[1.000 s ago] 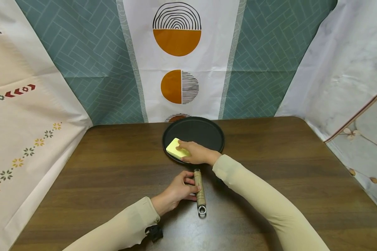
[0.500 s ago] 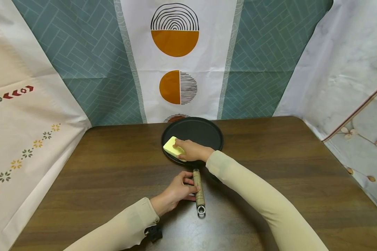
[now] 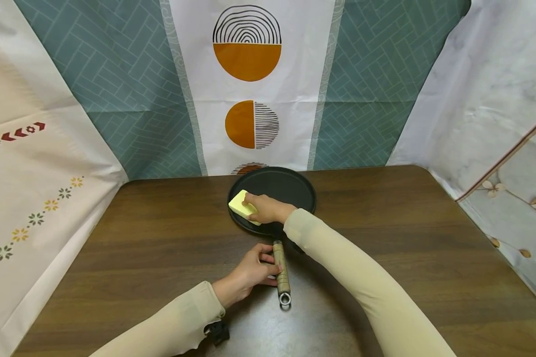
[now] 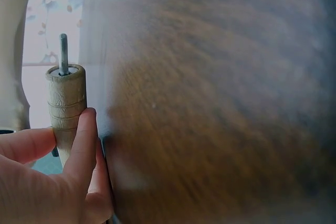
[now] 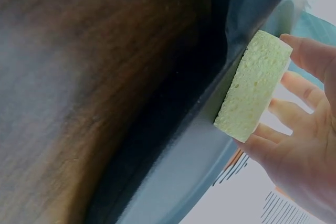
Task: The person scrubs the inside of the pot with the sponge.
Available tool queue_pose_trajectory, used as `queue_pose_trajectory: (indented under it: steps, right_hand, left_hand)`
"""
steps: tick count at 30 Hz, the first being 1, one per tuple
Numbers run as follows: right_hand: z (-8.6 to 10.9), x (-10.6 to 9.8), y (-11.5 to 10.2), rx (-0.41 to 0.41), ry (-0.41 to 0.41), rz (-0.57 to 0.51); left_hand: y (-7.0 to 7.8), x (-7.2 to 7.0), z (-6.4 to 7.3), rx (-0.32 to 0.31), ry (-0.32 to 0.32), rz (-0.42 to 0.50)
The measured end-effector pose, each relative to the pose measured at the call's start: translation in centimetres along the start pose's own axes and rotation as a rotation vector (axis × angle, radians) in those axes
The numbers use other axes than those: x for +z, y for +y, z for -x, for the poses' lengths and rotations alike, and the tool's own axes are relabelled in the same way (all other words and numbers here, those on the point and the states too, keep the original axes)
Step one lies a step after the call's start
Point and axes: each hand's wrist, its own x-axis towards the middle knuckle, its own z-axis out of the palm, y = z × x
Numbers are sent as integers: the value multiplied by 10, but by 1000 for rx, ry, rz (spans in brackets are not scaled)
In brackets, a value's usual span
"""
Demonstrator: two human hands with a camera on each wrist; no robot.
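A black, shallow frying pan (image 3: 286,186) lies near the table's back edge, its wooden handle (image 3: 282,270) pointing toward me. My left hand (image 3: 252,272) grips that handle between thumb and fingers; the left wrist view shows the thumb on one side of the wood (image 4: 67,98) and the fingers on the other. A pale yellow sponge (image 3: 242,204) sits at the left part of the pan. My right hand (image 3: 268,208) holds it by its edges, and in the right wrist view the sponge (image 5: 254,85) has its face against the pan's surface.
The brown wooden table (image 3: 161,238) spreads to both sides of the pan. A patterned cloth (image 3: 138,99) hangs behind the back edge, with pale cloths at left and right. A small black device (image 3: 217,332) is under the left sleeve.
My right hand has slid the sponge slightly to the left and away from me across the pan. The left hand stays on the handle.
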Motion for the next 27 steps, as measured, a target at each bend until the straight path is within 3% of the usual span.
queue_pose_trajectory:
  steps: [27]
  right_hand:
    - [-26,-13,8,106,-5,-29]
  left_hand:
    - [0,0,-1,0,4,-2]
